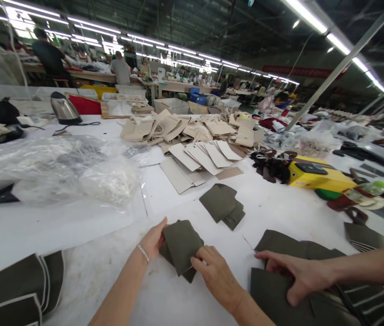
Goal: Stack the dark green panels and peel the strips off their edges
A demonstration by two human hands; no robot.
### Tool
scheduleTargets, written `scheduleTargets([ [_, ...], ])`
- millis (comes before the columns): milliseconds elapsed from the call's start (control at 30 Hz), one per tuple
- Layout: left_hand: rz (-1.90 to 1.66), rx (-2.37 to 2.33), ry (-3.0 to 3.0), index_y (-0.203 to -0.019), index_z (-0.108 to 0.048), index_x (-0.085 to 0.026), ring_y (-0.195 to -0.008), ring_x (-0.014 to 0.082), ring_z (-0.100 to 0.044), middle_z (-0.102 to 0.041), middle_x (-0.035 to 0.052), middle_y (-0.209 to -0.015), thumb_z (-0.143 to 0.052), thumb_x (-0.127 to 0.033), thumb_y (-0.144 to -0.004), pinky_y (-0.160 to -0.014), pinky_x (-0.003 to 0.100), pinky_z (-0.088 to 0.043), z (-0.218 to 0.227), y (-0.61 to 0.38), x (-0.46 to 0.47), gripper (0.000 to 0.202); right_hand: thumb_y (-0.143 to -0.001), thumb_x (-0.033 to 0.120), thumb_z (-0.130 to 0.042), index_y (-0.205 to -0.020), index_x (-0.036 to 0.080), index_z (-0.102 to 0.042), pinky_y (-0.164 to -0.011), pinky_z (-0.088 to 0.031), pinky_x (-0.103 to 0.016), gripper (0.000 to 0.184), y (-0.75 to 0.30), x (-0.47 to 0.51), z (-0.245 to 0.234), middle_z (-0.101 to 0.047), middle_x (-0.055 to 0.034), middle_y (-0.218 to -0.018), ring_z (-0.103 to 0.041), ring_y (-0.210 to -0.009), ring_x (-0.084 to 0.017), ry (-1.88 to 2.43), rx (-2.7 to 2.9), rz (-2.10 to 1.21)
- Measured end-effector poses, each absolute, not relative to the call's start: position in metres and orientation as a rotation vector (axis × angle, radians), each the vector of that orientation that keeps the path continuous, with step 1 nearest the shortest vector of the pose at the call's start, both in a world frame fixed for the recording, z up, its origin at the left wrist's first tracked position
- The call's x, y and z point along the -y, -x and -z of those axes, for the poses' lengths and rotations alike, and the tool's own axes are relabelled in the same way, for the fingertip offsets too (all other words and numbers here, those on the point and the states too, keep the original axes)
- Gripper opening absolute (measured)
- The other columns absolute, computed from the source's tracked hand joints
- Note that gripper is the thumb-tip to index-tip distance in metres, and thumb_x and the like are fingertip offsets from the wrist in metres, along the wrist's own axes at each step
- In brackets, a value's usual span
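Between my hands is a small stack of dark olive leather-like pieces (182, 244), held just over the white table. My left hand (154, 240), with a bracelet at the wrist, grips the stack's left edge; its fingers are partly hidden behind the pieces. At the lower right edge, my right hand (214, 269) pinches the stack between thumb and fingers. A loose pile of similar dark pieces (219, 203) lies just beyond. From the right, another person's hand (300, 274) reaches onto larger dark olive panels (273, 292).
Pale-edged dark panels (11, 280) lie at the lower left. Clear plastic bags (59, 167) cover the left side. Beige pieces (195, 129) and light cards (198, 158) are heaped ahead. A yellow box (321, 174) stands right, a steel kettle (65, 108) far left.
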State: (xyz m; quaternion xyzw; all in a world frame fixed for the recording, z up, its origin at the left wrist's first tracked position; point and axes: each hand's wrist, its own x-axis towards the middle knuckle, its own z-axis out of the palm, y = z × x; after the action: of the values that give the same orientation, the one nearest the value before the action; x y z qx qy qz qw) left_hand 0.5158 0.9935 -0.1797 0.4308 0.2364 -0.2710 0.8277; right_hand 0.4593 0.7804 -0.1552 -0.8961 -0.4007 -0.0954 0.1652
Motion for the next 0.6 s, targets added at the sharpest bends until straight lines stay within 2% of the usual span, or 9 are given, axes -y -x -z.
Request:
scheduleTargets([
  [67,0.603,-0.415,-0.996,-0.084,-0.064,-0.012,-0.066,0.0221,-0.065,-0.068,0.0069,-0.069,-0.070,-0.058,-0.070,-0.064,0.031,-0.050,0.178,-0.514,-0.997,0.049,-0.092,0.006,-0.052,-0.079,0.020,-0.061,-0.069,-0.040,-0.031,0.021,-0.457,-0.780,0.158,-0.058,-0.0024,-0.079,-0.051,-0.075,-0.018,2.573,1.145,0.146],
  [133,0.609,-0.302,-1.090,-0.089,-0.065,-0.012,-0.067,0.0212,-0.064,-0.069,0.0050,-0.070,-0.080,-0.041,-0.060,-0.067,0.030,-0.049,0.173,-0.513,-0.998,0.044,-0.086,0.003,-0.057,-0.080,0.022,-0.062,-0.071,-0.041,-0.031,0.020,-0.461,-0.779,0.148,-0.059,-0.0002,-0.081,-0.054,-0.077,-0.018,2.571,1.140,-0.001],
  [200,0.613,-0.175,-1.180,-0.094,-0.066,-0.013,-0.068,0.0197,-0.064,-0.069,0.0025,-0.072,-0.080,-0.024,-0.054,-0.068,0.029,-0.047,0.163,-0.513,-0.996,0.044,-0.083,0.004,-0.061,-0.095,0.026,-0.063,-0.080,-0.042,-0.032,0.026,-0.472,-0.777,0.129,-0.062,-0.0001,-0.096,-0.056,-0.089,-0.018,2.564,1.061,-0.114],
  [300,0.653,0.026,-1.307,-0.091,-0.069,-0.014,-0.066,0.0177,-0.061,-0.068,0.0006,-0.073,-0.072,-0.018,-0.056,-0.064,0.027,-0.045,0.143,-0.521,-0.992,0.035,-0.078,0.016,-0.073,-0.137,0.026,-0.043,-0.104,-0.031,-0.043,0.067,-0.503,-0.778,0.100,-0.043,-0.0094,-0.141,-0.038,-0.129,-0.027,2.566,0.849,-0.207],
  [367,0.673,0.145,-1.403,-0.080,-0.070,-0.014,-0.064,0.0168,-0.058,-0.067,-0.0005,-0.069,-0.072,-0.014,-0.053,-0.062,0.027,-0.043,0.130,-0.532,-0.987,0.027,-0.066,0.028,-0.084,-0.142,0.021,-0.038,-0.108,-0.027,-0.050,0.089,-0.526,-0.780,0.090,-0.043,-0.0140,-0.143,-0.034,-0.133,-0.034,2.541,0.765,-0.339],
  [433,0.636,0.209,-1.516,-0.070,-0.069,-0.014,-0.062,0.0164,-0.056,-0.064,-0.0020,-0.063,-0.073,-0.010,-0.048,-0.062,0.027,-0.042,0.122,-0.545,-0.983,0.023,-0.058,0.033,-0.089,-0.123,0.018,-0.058,-0.097,-0.040,-0.049,0.073,-0.547,-0.781,0.087,-0.063,-0.0103,-0.115,-0.054,-0.112,-0.033,2.482,0.708,-0.535],
  [500,0.495,0.183,-1.631,-0.072,-0.069,-0.015,-0.066,0.0173,-0.056,-0.062,-0.0022,-0.063,-0.073,-0.013,-0.053,-0.067,0.029,-0.044,0.123,-0.556,-0.979,0.020,-0.066,0.037,-0.085,-0.096,0.015,-0.066,-0.079,-0.051,-0.041,0.041,-0.565,-0.777,0.087,-0.066,-0.0024,-0.086,-0.063,-0.083,-0.023,2.393,0.627,-0.676],
  [533,0.392,0.137,-1.681,-0.079,-0.069,-0.017,-0.072,0.0188,-0.057,-0.064,-0.0007,-0.070,-0.070,-0.019,-0.061,-0.073,0.031,-0.045,0.127,-0.560,-0.977,0.018,-0.074,0.037,-0.080,-0.091,0.015,-0.065,-0.073,-0.053,-0.037,0.031,-0.575,-0.771,0.087,-0.065,-0.0006,-0.081,-0.063,-0.077,-0.020,2.344,0.576,-0.696],
  [600,0.172,0.007,-1.755,-0.102,-0.066,-0.019,-0.092,0.0218,-0.058,-0.065,0.0049,-0.094,-0.053,-0.030,-0.082,-0.087,0.037,-0.044,0.140,-0.560,-0.970,0.026,-0.090,0.037,-0.066,-0.098,0.014,-0.063,-0.072,-0.054,-0.034,0.025,-0.598,-0.754,0.084,-0.066,-0.0017,-0.089,-0.064,-0.078,-0.017,2.257,0.452,-0.637],
])
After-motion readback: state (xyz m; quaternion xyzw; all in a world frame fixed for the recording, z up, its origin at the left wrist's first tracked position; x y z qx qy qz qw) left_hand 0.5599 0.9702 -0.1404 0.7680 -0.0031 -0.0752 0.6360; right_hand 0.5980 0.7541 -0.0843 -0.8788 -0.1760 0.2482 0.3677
